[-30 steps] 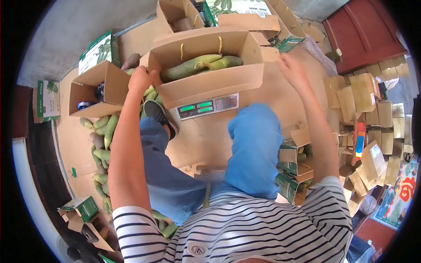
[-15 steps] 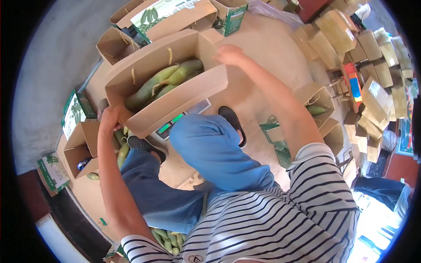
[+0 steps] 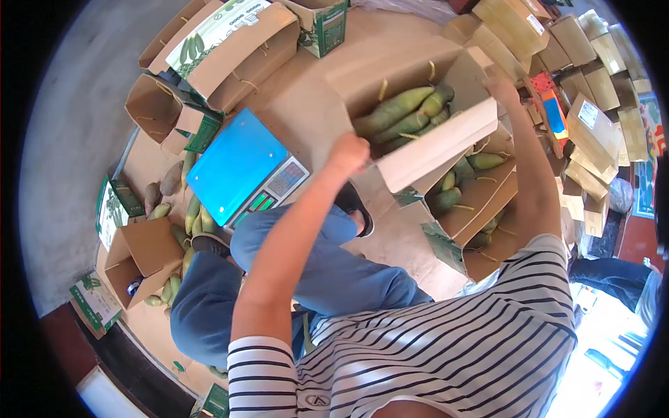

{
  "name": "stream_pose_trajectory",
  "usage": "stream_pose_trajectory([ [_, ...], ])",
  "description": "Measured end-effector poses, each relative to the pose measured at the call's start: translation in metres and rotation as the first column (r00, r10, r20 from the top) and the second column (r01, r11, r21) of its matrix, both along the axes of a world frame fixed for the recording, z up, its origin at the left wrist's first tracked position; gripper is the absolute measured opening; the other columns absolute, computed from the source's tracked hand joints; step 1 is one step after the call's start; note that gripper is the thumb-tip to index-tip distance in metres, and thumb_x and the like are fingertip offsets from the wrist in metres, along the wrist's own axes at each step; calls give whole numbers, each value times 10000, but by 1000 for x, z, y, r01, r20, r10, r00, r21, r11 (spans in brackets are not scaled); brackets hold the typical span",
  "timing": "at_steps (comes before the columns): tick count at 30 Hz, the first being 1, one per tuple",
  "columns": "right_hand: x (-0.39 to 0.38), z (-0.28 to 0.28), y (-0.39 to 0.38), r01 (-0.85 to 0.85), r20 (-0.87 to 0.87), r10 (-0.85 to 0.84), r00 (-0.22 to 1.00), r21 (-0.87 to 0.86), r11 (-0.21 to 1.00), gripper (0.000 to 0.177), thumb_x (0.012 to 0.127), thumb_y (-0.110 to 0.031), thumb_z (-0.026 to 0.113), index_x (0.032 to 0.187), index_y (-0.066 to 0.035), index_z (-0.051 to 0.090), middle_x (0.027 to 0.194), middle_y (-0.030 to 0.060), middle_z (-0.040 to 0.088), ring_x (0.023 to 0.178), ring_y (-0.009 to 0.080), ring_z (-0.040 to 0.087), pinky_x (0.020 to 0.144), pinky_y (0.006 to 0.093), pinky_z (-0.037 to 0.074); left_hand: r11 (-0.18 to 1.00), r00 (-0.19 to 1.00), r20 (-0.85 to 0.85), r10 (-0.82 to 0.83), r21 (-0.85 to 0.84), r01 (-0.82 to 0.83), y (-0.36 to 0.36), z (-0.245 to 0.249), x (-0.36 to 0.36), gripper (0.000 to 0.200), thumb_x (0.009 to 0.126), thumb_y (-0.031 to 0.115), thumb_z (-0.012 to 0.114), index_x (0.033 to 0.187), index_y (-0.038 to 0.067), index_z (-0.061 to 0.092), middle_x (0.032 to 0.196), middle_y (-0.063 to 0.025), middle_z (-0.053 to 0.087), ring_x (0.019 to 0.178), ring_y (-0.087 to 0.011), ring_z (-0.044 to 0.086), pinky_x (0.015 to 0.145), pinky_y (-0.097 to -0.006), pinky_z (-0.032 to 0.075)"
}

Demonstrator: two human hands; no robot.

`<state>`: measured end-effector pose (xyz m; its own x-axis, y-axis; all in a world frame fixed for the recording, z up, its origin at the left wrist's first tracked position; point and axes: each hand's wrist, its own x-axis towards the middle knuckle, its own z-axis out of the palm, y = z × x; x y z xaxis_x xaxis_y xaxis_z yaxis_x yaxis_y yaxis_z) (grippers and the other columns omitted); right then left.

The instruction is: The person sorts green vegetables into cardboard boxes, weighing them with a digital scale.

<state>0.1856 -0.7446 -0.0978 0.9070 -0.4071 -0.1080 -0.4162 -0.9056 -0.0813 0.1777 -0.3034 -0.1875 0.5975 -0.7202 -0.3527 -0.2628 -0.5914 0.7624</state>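
An open cardboard box (image 3: 439, 148) with several long green vegetables (image 3: 401, 111) inside hangs between my hands, right of the scale. My left hand (image 3: 348, 153) is closed on its near left end. My right hand (image 3: 500, 87) grips the far right end, its fingers partly blurred. Just beyond my knees, the blue platform of the scale (image 3: 237, 167) carries nothing. Below and right of the held box, more boxes (image 3: 481, 198) of the same green vegetables stand on the floor, partly covered by it.
Printed cartons (image 3: 237, 52) stand at the upper left. Loose vegetables (image 3: 194, 216) lie beside my foot, near a small open box (image 3: 143, 254). Many brown cartons (image 3: 592, 125) are piled at the right. My shoe (image 3: 355, 209) is on the floor between scale and boxes.
Both hands have moved right with the held box, from above the scale to beside the other filled boxes. The blue scale platform has come into sight, and my view has shifted slightly.
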Motion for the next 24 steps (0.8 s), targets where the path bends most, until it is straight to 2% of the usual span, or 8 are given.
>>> stream_pose_trajectory([
  [3, -32, -60, -37, 115, -13, -114, 993, 89, 989, 293, 794, -294, 549, 913, -39, 632, 884, 217, 626, 857, 369, 598, 774, 436, 454, 990, 912, -390, 129, -6, -143, -26, 113, -41, 281, 898, 233, 400, 814, -21, 487, 705, -111, 588, 569, -196, 600, 535, -325, 482],
  [6, -51, -74, 4, 20, 165, -46, 985, 159, 987, 211, 785, -209, 559, 884, -30, 613, 908, 204, 622, 872, 371, 589, 760, 422, 465, 991, 1000, -23, -12, -134, 9, 12, 157, -56, 326, 909, 304, 464, 837, -14, 484, 680, -134, 537, 599, -227, 567, 571, -334, 438],
  [8, -48, -83, 26, -42, 346, 14, 938, 75, 996, 182, 800, -195, 546, 893, -51, 610, 933, 181, 615, 883, 358, 583, 743, 419, 473, 994, 993, -115, 4, -111, -16, 54, 205, -57, 285, 907, 273, 486, 850, -7, 487, 678, -137, 508, 607, -234, 539, 561, -340, 425],
  [10, -30, -88, 53, -148, 478, 119, 870, 24, 989, 160, 814, -178, 534, 908, -71, 607, 955, 162, 606, 892, 344, 578, 735, 418, 478, 989, 988, 137, 68, -137, -50, 103, 214, -62, 227, 897, 218, 513, 857, -4, 495, 694, -127, 516, 608, -215, 526, 569, -322, 431],
  [15, 10, -52, 158, -422, 508, 374, 776, -24, 906, 150, 825, -144, 521, 938, -79, 597, 952, 152, 591, 879, 337, 572, 759, 424, 471, 919, 914, 141, 380, 56, -391, 190, 230, -84, 156, 871, 145, 545, 881, -7, 511, 742, -129, 560, 620, -210, 555, 590, -302, 449],
  [18, 36, -49, 228, -582, 432, 484, 761, 124, 804, 163, 817, -143, 530, 939, -62, 602, 947, 157, 591, 873, 338, 573, 758, 411, 472, 871, 868, 350, 353, 216, -441, 222, 202, -91, 179, 860, 161, 558, 870, -11, 511, 752, -145, 584, 643, -259, 588, 587, -330, 465],
  [21, 64, -58, 294, -699, 444, 546, 711, 363, 616, 181, 840, -175, 536, 952, -54, 611, 950, 147, 608, 864, 298, 601, 741, 373, 484, 796, 850, 523, 61, 488, -358, 231, 174, -97, 213, 844, 189, 573, 858, -12, 503, 751, -165, 588, 671, -302, 602, 580, -367, 475],
  [24, 103, -83, 360, -426, 334, 318, 887, 858, 288, 251, 879, -227, 532, 1034, -36, 583, 969, 98, 630, 878, 185, 612, 741, 313, 485, 811, 812, 575, 97, 428, -400, 229, 179, -92, 242, 834, 225, 584, 862, 2, 494, 746, -153, 566, 667, -310, 587, 566, -387, 470],
])
